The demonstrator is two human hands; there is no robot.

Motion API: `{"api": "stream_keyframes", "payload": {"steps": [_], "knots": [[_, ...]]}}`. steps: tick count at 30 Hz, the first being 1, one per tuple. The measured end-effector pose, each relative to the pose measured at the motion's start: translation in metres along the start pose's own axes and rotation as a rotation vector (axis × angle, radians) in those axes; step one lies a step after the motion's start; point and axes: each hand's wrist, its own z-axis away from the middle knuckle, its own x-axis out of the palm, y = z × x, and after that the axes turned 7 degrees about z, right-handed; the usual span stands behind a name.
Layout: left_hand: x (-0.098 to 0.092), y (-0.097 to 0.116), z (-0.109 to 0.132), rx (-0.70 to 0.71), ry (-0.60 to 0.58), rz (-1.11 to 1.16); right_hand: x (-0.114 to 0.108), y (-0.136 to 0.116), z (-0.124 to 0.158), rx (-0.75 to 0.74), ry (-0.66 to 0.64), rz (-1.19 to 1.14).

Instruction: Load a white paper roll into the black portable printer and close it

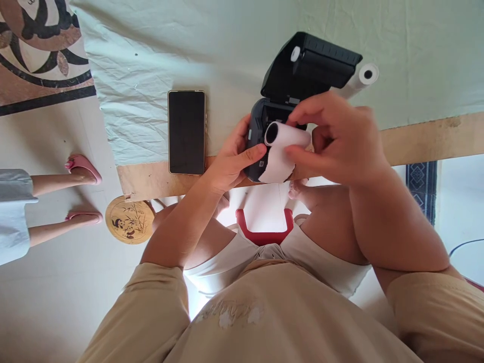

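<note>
A black portable receipt printer (256, 126) is near the table's front edge, its lid (313, 65) swung up. My left hand (238, 156) grips the printer's left side, thumb over its front. A white paper roll (289, 135) with a dark core sits at the printer's bay, a torn-edged strip of paper hanging over the front. My right hand (336, 138) pinches the right part of this roll between thumb and fingers. Whether the roll rests fully inside the bay is hard to see. Behind my right hand, a second paper roll (367, 75) lies on the cloth.
A dark-screened phone (187, 132) lies left of the printer on the pale green tablecloth (234, 45). The table's bare wooden edge (427, 136) runs along the front. A round wooden stool (129, 220) stands at the lower left, near another person's legs (53, 184).
</note>
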Motion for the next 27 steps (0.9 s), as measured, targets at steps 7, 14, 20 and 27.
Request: {"api": "stream_keyframes", "payload": {"steps": [7,14,20,27], "knots": [[-0.001,0.000,-0.003,0.047,0.055,0.032,-0.016,0.013,-0.016,0.344,0.229,-0.952],[-0.002,0.000,-0.002,0.060,0.053,0.034,0.010,0.030,-0.022,0.462,0.474,-0.756],[-0.002,-0.001,-0.002,0.071,0.098,-0.019,0.023,0.036,-0.018,0.232,0.393,-0.139],[-0.001,0.000,-0.001,0.057,0.070,0.031,0.017,0.034,-0.016,0.166,0.264,0.173]]}}
